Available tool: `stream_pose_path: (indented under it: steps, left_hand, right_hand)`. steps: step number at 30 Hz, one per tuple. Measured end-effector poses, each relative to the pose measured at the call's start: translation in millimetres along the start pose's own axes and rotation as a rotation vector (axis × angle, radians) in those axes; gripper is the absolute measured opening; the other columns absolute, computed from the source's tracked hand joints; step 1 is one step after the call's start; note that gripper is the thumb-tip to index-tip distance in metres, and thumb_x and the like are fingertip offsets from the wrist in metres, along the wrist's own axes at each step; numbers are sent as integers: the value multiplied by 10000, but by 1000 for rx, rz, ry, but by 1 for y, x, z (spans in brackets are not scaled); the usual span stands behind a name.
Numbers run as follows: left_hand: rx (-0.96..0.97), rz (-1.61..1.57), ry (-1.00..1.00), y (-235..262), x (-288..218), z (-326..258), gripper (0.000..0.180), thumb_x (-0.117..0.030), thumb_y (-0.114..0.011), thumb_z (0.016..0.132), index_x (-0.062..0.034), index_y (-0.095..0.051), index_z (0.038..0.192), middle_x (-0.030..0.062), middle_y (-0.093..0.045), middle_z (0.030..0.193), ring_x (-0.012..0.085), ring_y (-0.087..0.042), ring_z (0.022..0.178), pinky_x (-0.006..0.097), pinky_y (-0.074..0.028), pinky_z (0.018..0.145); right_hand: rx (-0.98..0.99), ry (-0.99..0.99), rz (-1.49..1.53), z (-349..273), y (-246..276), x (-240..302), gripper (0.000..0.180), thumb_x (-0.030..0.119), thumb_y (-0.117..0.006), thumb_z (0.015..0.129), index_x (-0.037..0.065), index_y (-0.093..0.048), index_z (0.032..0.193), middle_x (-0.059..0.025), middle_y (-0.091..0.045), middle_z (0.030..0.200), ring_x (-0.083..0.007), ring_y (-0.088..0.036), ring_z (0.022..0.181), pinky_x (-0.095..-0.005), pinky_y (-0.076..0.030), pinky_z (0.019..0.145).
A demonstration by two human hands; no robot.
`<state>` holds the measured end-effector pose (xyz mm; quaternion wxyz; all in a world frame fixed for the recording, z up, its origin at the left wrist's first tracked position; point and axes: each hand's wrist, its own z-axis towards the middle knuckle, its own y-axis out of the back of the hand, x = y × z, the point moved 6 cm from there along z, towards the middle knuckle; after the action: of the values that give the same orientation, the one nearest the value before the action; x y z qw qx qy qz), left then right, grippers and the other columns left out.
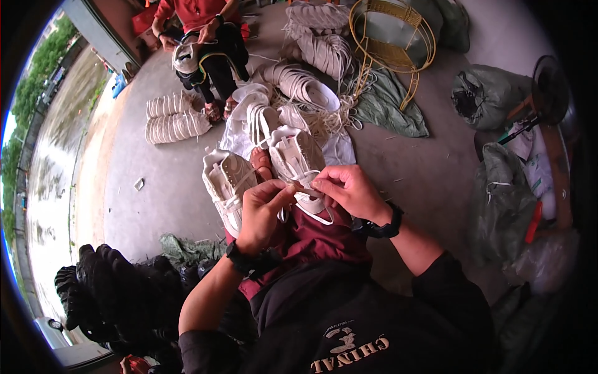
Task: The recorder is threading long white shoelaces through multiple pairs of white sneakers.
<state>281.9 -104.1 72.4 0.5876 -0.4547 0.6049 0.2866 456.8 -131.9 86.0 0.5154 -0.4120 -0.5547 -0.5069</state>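
A grey concrete floor (398,181) runs beneath the work, with bright open ground beyond the doorway at the left. Nearest, over the maroon trousers (324,240), the left hand (269,209) and right hand (346,192) almost meet, thumb and forefinger of each pinched on a short stretch of pale lace (306,191); a loop hangs below. Just beyond, a pair of white shoes lies at the knees: the left shoe (233,177) partly behind the left hand, the right shoe (294,153) under the lace. The step in hand looks like lacing or tying the right shoe; the next move probably calls for a steady pinch and an even pull, without twisting the lace. Farther off lies a heap of white shoes (302,84); past it, a seated co-worker (194,15) in red holds another pale shoe (185,58).
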Motion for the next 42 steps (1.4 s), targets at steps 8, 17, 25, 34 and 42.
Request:
stream_pose_path:
  steps: [8,17,25,34,42]
  left_hand:
    - [32,-17,-13,-3,4,-3,145,-132,-645,936,9,-675,954,-12,-648,767,33,-549,681,194,-425,624]
    - [10,84,-30,2,12,2,143,-90,-629,934,27,-673,1002,20,-679,866,53,-580,750,207,-455,679]
    - [-153,-180,-5,57,-29,-17,114,-104,-521,965,-31,-558,1045,115,-665,998,136,-617,809,242,-469,738]
    - [-473,-23,-294,159,-95,-69,326,-74,-522,963,77,-541,1251,51,-588,923,88,-521,805,207,-429,734]
    - [-585,-163,-557,214,-128,-111,404,-33,-466,892,53,-413,1283,75,-518,879,142,-462,791,255,-405,768]
  right_hand:
    - [84,-35,71,-4,-13,-1,158,107,-654,911,-37,-679,969,-49,-685,804,-65,-611,731,-240,-480,657]
    - [13,-45,-62,-3,0,-9,140,102,-644,905,-35,-666,914,-52,-690,806,-81,-612,730,-247,-487,667]
    - [-496,52,458,-15,110,-17,131,161,-584,966,43,-609,1017,-98,-682,863,-77,-579,633,-222,-481,587]
    - [-925,304,517,-114,316,-7,273,99,-569,957,20,-581,1218,-100,-602,1263,-143,-584,1054,-251,-457,947]
    - [-1252,297,453,-176,413,-18,325,115,-536,974,-8,-511,1274,-118,-568,1335,-163,-572,1132,-260,-447,993]
